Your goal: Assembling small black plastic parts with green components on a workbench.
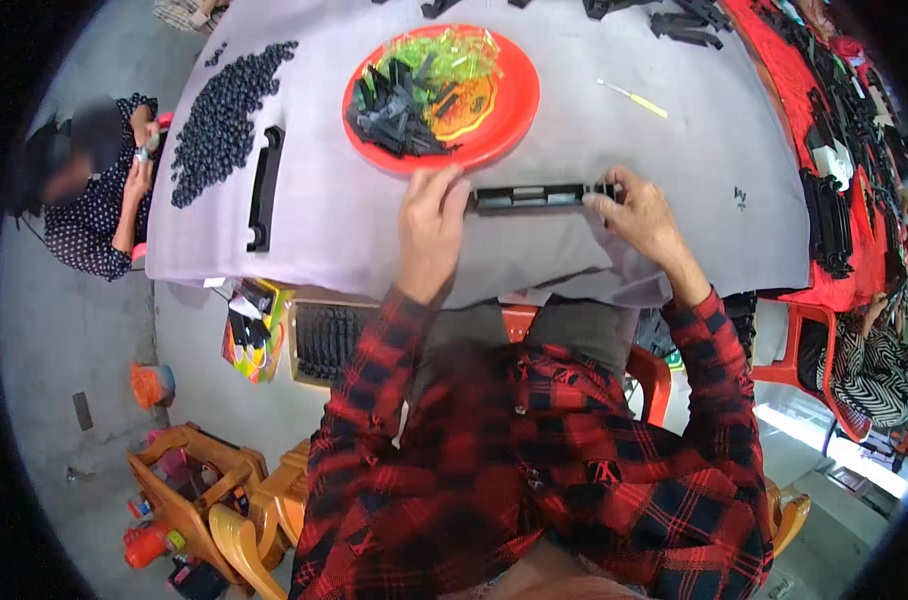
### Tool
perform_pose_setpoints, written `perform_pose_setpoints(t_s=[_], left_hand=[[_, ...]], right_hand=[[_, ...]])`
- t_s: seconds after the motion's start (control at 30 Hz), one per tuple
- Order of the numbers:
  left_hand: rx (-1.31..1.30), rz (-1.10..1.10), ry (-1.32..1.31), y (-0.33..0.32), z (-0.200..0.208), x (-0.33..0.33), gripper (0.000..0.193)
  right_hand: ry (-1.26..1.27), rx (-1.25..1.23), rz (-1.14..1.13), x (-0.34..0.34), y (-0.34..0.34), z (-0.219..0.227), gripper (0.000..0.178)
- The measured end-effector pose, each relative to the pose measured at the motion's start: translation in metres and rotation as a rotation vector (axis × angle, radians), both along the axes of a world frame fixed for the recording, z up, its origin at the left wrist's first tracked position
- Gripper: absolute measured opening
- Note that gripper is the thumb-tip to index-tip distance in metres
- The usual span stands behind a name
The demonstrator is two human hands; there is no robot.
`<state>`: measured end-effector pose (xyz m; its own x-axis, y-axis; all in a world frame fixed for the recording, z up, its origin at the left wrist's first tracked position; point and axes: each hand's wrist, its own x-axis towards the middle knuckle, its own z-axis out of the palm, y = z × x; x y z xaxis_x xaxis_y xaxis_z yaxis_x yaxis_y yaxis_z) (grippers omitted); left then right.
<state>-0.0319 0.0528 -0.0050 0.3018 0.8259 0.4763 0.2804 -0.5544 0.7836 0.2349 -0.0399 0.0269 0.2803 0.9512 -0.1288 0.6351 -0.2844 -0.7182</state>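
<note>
A long black plastic part (544,202) with pale strips along its middle lies crosswise in front of me, over the cloth-covered table. Its left end meets the closed fingers of my left hand (432,228). At the other end, the thumb and fingers of my right hand (639,215) pinch it. Just beyond my left hand stands a red plate (519,110) with a heap of black pieces (399,115) and clear yellow-green pieces (444,52). A similar long black part (265,190) rests farther left.
Many small black round pieces (224,125) spread over the table's left side. A yellow-handled tool (634,98) lies right of the plate. More black parts (829,225) lie by the right edge, near red cloth. Another person (99,190) sits at the left.
</note>
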Motion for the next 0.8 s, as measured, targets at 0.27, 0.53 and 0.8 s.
perform_pose_setpoints(t_s=[0.27, 0.53, 0.8], left_hand=[[0.172, 0.103, -0.142, -0.015, 0.079, -0.027, 0.031], [0.526, -0.431, -0.554, -0.057, 0.210, -0.058, 0.071], [0.505, -0.398, -0.505, -0.087, 0.207, -0.060, 0.065]], right_hand=[[0.205, 0.773, -0.108, -0.022, -0.053, 0.108, 0.031], [0.432, 0.199, 0.727, -0.014, -0.121, 0.285, 0.077], [0.439, 0.272, 0.647, -0.014, -0.108, 0.260, 0.069]])
